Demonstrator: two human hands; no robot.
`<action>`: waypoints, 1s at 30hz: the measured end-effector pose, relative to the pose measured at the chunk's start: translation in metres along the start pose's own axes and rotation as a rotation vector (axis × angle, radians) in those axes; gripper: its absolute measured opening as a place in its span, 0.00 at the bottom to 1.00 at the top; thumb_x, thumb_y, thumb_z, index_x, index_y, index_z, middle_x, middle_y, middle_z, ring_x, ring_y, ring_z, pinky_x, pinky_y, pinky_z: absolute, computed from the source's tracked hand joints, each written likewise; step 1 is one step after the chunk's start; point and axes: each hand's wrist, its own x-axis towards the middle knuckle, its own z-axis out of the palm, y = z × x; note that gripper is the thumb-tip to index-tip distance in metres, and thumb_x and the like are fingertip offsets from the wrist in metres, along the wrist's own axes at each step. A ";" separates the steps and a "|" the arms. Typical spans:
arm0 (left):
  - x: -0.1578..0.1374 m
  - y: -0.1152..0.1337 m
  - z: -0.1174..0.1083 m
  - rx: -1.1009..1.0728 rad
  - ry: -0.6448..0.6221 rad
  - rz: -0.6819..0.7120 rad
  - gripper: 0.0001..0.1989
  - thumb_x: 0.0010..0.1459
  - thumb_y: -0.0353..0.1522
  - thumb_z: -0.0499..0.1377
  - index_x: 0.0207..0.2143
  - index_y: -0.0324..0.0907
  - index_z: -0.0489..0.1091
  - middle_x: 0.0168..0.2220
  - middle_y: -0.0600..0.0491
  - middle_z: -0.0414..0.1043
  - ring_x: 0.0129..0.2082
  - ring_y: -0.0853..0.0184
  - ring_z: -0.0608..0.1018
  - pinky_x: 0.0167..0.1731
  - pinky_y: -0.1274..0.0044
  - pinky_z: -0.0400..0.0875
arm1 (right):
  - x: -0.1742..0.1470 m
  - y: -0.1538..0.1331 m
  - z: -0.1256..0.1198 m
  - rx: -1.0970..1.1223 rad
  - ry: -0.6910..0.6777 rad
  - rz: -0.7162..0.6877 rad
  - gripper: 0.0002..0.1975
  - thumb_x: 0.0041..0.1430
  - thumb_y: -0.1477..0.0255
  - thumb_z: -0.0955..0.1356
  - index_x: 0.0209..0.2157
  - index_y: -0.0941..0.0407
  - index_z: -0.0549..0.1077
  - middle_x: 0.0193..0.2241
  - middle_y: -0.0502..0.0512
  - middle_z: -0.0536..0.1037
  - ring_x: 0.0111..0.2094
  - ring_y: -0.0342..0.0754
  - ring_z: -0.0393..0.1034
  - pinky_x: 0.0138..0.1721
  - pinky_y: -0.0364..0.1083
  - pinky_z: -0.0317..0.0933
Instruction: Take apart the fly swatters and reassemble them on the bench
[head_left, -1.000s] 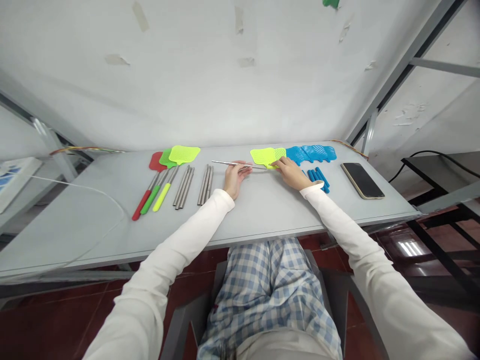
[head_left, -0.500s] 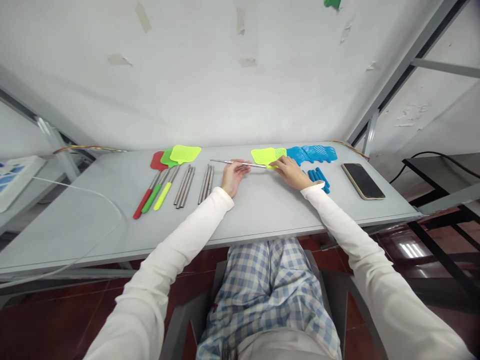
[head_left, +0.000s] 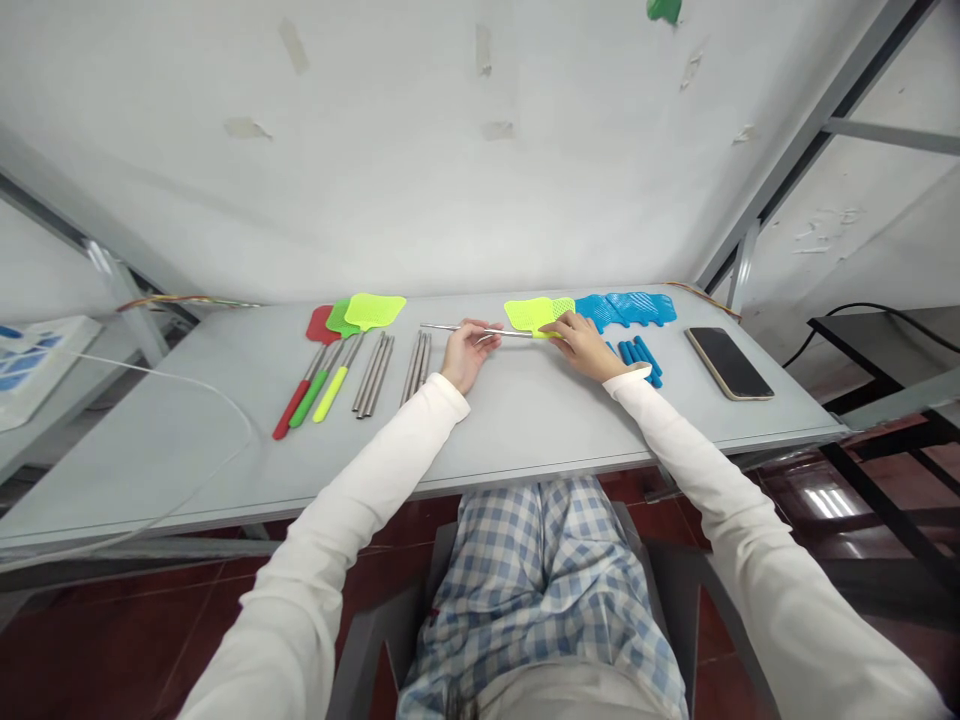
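My left hand (head_left: 466,352) holds a thin metal rod (head_left: 442,327) between thumb and fingers, level above the table. The rod's right end meets a yellow handle (head_left: 538,335), mostly covered by my right hand (head_left: 581,345), whose fingers are closed on it. Just behind lie yellow fly swatter heads (head_left: 527,312), and blue swatter heads (head_left: 637,309) overlap to their right. Several blue handles (head_left: 643,358) lie beside my right wrist. To the left of my left hand are two bunches of metal rods (head_left: 373,377), one partly hidden by my sleeve.
Three whole fly swatters, red (head_left: 291,408), green (head_left: 307,399) and yellow (head_left: 330,395), lie on the left of the grey table (head_left: 540,425). A phone (head_left: 729,362) rests at the right. A white cable (head_left: 217,400) crosses the left end. The wall (head_left: 480,220) stands behind.
The view has shifted slightly, so the table things appear a little further right. Both hands keep their hold on the rod and the yellow handle, with almost no movement.
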 end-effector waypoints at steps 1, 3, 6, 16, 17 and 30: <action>0.000 0.000 0.000 0.007 -0.006 -0.001 0.04 0.44 0.26 0.54 0.26 0.42 0.63 0.34 0.50 0.78 0.28 0.72 0.75 0.43 0.74 0.71 | 0.000 0.000 -0.001 0.001 0.003 0.000 0.16 0.67 0.70 0.57 0.51 0.54 0.69 0.44 0.62 0.68 0.45 0.55 0.62 0.43 0.51 0.54; 0.000 0.001 -0.001 0.016 -0.014 -0.005 0.04 0.43 0.26 0.54 0.25 0.42 0.61 0.34 0.50 0.77 0.27 0.73 0.74 0.42 0.74 0.71 | 0.000 0.000 -0.001 0.006 0.008 0.001 0.16 0.67 0.69 0.58 0.51 0.54 0.70 0.43 0.62 0.68 0.44 0.55 0.62 0.43 0.51 0.54; 0.000 0.001 -0.001 0.014 0.002 -0.009 0.04 0.42 0.27 0.53 0.24 0.42 0.60 0.33 0.52 0.76 0.26 0.73 0.73 0.40 0.75 0.71 | 0.000 0.000 -0.001 0.028 0.007 -0.014 0.16 0.66 0.69 0.58 0.50 0.54 0.71 0.42 0.62 0.69 0.43 0.54 0.63 0.43 0.51 0.55; -0.001 -0.001 0.002 0.019 -0.064 0.015 0.04 0.45 0.28 0.55 0.27 0.42 0.65 0.33 0.53 0.76 0.27 0.74 0.73 0.36 0.79 0.69 | 0.002 0.001 -0.001 0.131 0.010 -0.101 0.17 0.67 0.66 0.59 0.50 0.54 0.72 0.40 0.61 0.70 0.42 0.52 0.65 0.45 0.51 0.59; -0.001 -0.002 0.002 0.030 -0.092 0.011 0.04 0.46 0.28 0.55 0.28 0.42 0.66 0.35 0.53 0.76 0.29 0.73 0.73 0.35 0.79 0.69 | 0.002 -0.001 -0.002 0.141 0.013 -0.098 0.17 0.66 0.66 0.59 0.50 0.54 0.72 0.40 0.61 0.70 0.42 0.52 0.65 0.45 0.51 0.59; -0.012 -0.017 0.010 0.278 -0.424 -0.044 0.22 0.60 0.49 0.54 0.46 0.44 0.69 0.46 0.48 0.72 0.44 0.64 0.75 0.36 0.76 0.70 | -0.001 -0.026 0.006 0.517 0.187 -0.032 0.17 0.63 0.56 0.63 0.46 0.52 0.68 0.37 0.55 0.75 0.36 0.48 0.69 0.39 0.48 0.64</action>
